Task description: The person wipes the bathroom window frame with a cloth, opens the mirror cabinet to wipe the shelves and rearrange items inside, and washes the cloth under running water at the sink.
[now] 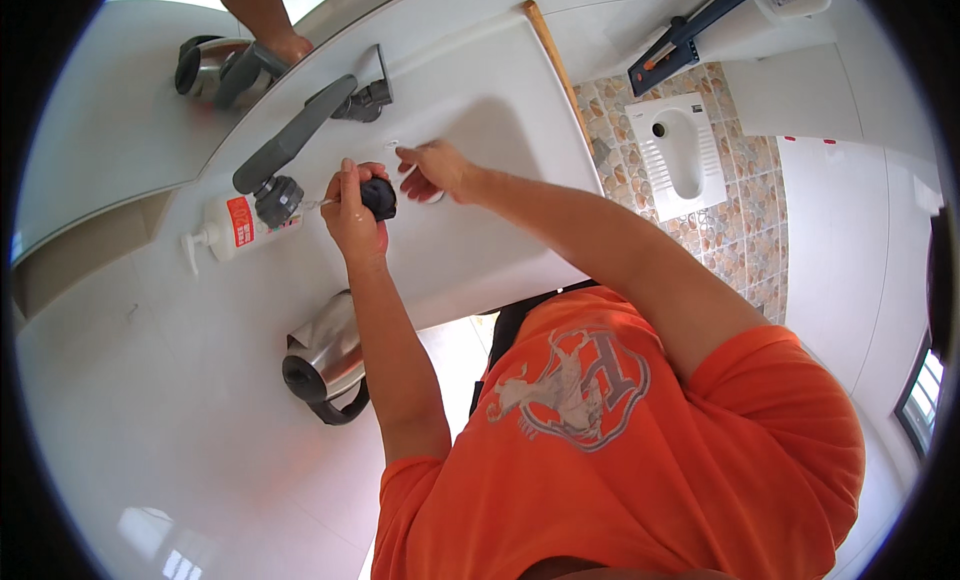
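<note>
Over the white washbasin [480, 250], my left hand [355, 211] grips a small rounded black object [379, 198] whose kind I cannot tell. A thin stream of water [321, 202] runs from the dark grey faucet [281, 149] towards this hand. My right hand [439, 173] is just beside the black object, fingers curled round a small white item [435, 197], partly hidden by the hand. A stainless steel electric kettle [330, 347] with a black handle lies near my left forearm.
A white pump bottle [238, 227] is by the faucet's spout. A mirror [112, 107] borders the basin at the upper left. Beyond the basin's wooden edge [559, 74] are a squat toilet [679, 156] set in pebble-patterned floor and a dark long-handled tool [664, 66].
</note>
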### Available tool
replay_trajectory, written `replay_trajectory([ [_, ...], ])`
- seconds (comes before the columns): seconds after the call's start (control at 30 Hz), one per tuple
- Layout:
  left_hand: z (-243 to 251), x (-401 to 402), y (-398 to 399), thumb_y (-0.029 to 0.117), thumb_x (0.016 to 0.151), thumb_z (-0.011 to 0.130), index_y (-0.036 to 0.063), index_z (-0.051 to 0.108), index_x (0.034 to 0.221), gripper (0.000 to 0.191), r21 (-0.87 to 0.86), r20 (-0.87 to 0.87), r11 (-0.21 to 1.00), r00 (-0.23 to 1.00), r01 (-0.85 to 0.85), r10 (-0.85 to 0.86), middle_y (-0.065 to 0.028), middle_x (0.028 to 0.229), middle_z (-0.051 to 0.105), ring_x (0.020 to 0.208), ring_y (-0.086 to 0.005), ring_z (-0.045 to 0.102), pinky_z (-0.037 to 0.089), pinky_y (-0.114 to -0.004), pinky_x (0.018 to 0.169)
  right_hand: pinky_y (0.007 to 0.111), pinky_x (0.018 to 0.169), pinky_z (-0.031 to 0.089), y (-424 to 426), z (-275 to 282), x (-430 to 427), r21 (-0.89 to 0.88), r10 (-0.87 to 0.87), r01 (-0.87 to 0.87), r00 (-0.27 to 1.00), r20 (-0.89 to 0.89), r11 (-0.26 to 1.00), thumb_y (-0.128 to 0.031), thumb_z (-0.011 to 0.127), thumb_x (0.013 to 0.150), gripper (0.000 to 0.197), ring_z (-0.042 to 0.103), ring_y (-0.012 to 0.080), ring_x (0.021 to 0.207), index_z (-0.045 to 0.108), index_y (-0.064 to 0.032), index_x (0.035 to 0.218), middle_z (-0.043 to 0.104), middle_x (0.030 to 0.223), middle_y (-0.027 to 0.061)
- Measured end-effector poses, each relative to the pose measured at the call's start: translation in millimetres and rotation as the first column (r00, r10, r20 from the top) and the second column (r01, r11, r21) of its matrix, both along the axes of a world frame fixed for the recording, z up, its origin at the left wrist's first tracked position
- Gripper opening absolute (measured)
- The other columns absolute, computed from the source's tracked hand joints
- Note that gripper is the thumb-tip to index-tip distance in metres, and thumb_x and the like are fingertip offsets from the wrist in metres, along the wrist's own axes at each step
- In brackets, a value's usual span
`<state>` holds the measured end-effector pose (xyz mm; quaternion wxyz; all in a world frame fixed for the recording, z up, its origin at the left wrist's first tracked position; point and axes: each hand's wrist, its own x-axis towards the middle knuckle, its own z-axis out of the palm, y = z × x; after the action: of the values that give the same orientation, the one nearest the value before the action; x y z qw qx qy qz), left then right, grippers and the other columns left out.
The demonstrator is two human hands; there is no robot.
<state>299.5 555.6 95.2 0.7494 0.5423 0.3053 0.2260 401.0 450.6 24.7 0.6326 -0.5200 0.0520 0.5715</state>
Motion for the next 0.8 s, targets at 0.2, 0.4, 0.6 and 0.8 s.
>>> replay_trajectory([
  [0.2,5,-2,0,0.026,0.103,0.058,0.0021,0.058,0.077,0.036,0.143,-0.043,0.989,0.999,0.035,-0.029,-0.0101,0.077,0.066,0.072,-0.014,0.059,0.048,-0.028,0.071,0.033,0.053,0.053,28,10,66,-0.073,-0.102,0.171,0.825,0.556,0.983,-0.025,0.064,0.094,0.033,0.064,0.0202,0.059,0.065,0.0059,0.103,0.068,0.076,0.0148],
  [0.4,5,-6,-3,0.028,0.104,0.057,0.0028,0.06,0.077,0.037,0.115,-0.051,0.992,0.998,0.045,-0.039,-0.0108,0.078,0.068,0.072,-0.0139,0.059,0.047,-0.028,0.069,0.033,0.06,0.053,46,51,115,-0.006,-0.093,0.1,0.947,0.307,0.995,-0.035,0.063,0.096,0.046,0.063,0.0196,0.066,0.059,0.0017,0.122,0.07,0.084,0.015],
  [0.6,5,-6,-2,0.03,0.104,0.057,0.0013,0.062,0.08,0.038,0.049,-0.085,0.998,0.996,0.044,-0.04,-0.0108,0.077,0.067,0.071,-0.0143,0.06,0.048,-0.028,0.069,0.031,0.063,0.051,41,57,105,0.011,-0.18,0.182,0.963,0.198,0.983,-0.042,0.062,0.096,0.051,0.063,0.0205,0.07,0.056,-0.0029,0.128,0.07,0.085,0.0154],
  [0.8,2,0,4,0.029,0.101,0.061,0.0011,0.062,0.08,0.035,-0.017,-0.095,1.0,0.995,-0.004,0.003,-0.0138,0.078,0.067,0.07,-0.0195,0.062,0.05,-0.031,0.063,0.029,0.055,0.046,22,41,86,0.133,-0.142,0.092,0.889,0.436,0.987,-0.036,0.068,0.093,0.036,0.062,0.0163,0.064,0.066,-0.0039,0.11,0.069,0.08,0.0109],
])
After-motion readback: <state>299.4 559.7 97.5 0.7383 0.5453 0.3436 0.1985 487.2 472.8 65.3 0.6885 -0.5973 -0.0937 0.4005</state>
